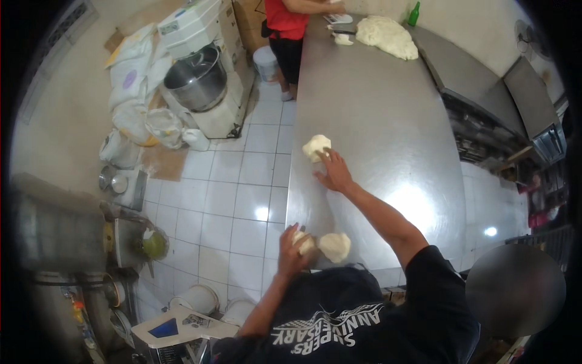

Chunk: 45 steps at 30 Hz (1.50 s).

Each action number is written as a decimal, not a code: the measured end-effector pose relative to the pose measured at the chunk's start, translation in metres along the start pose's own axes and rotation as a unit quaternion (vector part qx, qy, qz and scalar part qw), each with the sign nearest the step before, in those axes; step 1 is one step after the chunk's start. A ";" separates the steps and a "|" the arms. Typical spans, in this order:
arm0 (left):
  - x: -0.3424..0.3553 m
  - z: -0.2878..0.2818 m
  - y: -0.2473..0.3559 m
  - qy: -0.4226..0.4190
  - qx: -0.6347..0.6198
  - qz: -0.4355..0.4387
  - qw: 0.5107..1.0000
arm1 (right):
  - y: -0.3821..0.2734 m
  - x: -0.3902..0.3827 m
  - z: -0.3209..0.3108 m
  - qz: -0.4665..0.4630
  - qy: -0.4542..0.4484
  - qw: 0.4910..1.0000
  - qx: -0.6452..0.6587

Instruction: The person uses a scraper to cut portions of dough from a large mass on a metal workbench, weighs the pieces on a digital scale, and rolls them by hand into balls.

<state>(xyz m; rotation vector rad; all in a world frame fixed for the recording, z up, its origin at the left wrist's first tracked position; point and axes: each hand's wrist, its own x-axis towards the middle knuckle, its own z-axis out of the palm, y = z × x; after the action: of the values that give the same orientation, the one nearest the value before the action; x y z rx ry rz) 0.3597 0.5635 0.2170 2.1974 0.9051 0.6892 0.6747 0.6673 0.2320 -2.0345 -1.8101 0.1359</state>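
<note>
Close to my body, at the left edge of the steel table [376,115], my left hand [292,255] curls its fingers around a piece of dough [304,244]. Just to the right of it lies another pale dough piece [334,247], rounded and uneven, which neither hand touches. My right arm stretches forward across the tabletop. At its end my right hand [335,172] is open, thumb apart from the fingers, with the fingertips at the near right side of a third dough piece [316,146]. Part of that piece is hidden under the fingers.
A large dough mass [385,36] rests at the table's far end beside a green bottle [414,14]. Another person in a red shirt [285,21] stands there on the left. A dough mixer [195,79] and white sacks [128,85] stand left across the tiled floor [242,182].
</note>
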 end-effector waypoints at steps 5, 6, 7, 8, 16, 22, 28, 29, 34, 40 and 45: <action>-0.025 -0.010 0.002 0.047 -0.048 -0.060 0.996 | -0.017 0.058 0.004 0.008 -0.053 0.988 -0.144; -0.029 -0.012 0.000 0.042 -0.042 -0.068 0.996 | -0.013 0.069 0.015 0.013 -0.069 0.988 -0.135; -0.032 -0.015 0.003 0.039 -0.018 -0.073 0.996 | -0.007 0.073 0.023 0.023 -0.088 0.988 -0.126; -0.031 -0.016 0.004 0.048 -0.014 -0.079 0.996 | 0.000 0.081 0.030 0.042 -0.100 0.987 -0.115; -0.003 -0.008 0.031 0.044 -0.052 0.039 0.997 | 0.086 0.065 0.019 0.244 0.052 0.929 0.273; 0.026 0.002 0.045 -0.083 -0.093 0.084 0.989 | -0.032 -0.071 -0.165 0.271 0.219 0.836 0.424; 0.044 0.044 0.057 -0.186 -0.090 0.162 0.965 | -0.070 -0.247 -0.166 0.170 0.417 0.867 0.214; 0.045 0.051 0.061 -0.207 -0.072 0.165 0.962 | -0.061 -0.280 -0.132 0.173 0.381 0.896 0.150; 0.036 0.070 0.059 -0.247 0.013 0.191 0.950 | -0.088 -0.331 -0.068 0.285 -0.030 0.954 -0.084; 0.032 0.084 0.056 -0.229 0.046 0.212 0.949 | -0.061 -0.320 -0.059 0.249 0.125 0.959 0.048; 0.030 0.083 0.057 -0.220 0.042 0.207 0.952 | -0.043 -0.325 -0.039 0.209 0.051 0.977 0.006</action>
<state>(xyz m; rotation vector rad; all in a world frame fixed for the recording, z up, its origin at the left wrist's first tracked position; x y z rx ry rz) 0.4573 0.5244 0.2115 2.5049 0.2498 0.3159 0.5987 0.3460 0.2194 -2.3397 -1.2978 0.1582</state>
